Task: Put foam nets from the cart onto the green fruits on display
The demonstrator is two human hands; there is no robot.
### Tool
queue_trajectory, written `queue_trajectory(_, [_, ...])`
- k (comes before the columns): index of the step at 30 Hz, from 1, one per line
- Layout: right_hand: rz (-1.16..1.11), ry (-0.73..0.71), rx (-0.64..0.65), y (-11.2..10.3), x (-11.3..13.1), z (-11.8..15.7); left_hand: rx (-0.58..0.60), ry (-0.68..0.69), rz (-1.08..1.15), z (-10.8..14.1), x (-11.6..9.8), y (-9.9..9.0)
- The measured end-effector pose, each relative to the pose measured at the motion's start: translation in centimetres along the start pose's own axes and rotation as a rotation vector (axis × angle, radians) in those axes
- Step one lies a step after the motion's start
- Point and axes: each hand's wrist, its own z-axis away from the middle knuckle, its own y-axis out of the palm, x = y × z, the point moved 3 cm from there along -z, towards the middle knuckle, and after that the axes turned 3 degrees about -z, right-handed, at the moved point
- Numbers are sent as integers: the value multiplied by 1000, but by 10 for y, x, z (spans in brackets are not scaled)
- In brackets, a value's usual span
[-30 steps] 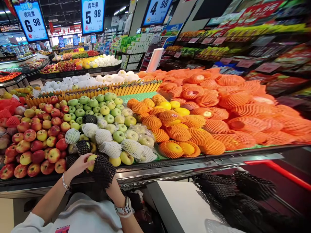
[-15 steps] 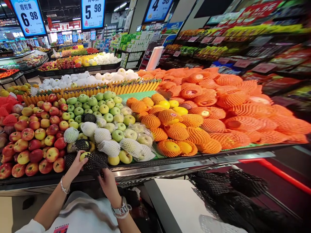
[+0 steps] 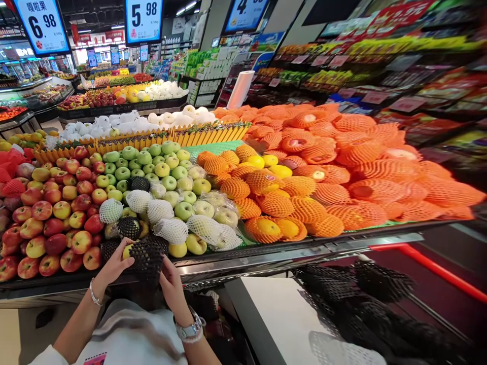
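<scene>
At the front edge of the fruit stand, my left hand is closed round a yellow-green fruit, most of it hidden by my fingers and a net. That black foam net covers the fruit's right side and hangs down between my hands. Fingers of my right hand pinch the net's right edge. Just behind lie another black-netted fruit and fruits in white foam nets. Red-yellow apples are piled to the left, green apples further back.
Oranges in orange nets fill the stand's middle, with larger orange-netted fruit to the right. A metal rail runs along the front. Below right are a white box, loose black nets and a red cart handle.
The black net, stretched out to the right before, now spreads wider and hangs lower over the fruit. My right hand has shifted slightly right and regripped its edge.
</scene>
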Motion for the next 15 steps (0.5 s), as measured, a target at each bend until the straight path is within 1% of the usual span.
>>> queue_trajectory(2, [52, -56, 5, -2, 4, 2, -3, -64, 30, 2, 10, 4])
queue_trajectory(5, [168, -146, 45, -4, 8, 3, -70, -187, 253, 4, 34, 13])
queue_trajectory(7, [236, -160, 92, -2, 7, 3, -122, -269, 427, 4, 51, 19])
queue_trajectory(9, [292, -136, 113, 0, 4, 3, -144, -318, 510, 4, 62, 24])
queue_trajectory(12, [322, -100, 68, 4, 1, 3, -145, -353, 556, 4, 68, 25])
queue_trajectory(15, [282, -94, 13, 8, 2, 4, -158, -369, 601, 6, 67, 22])
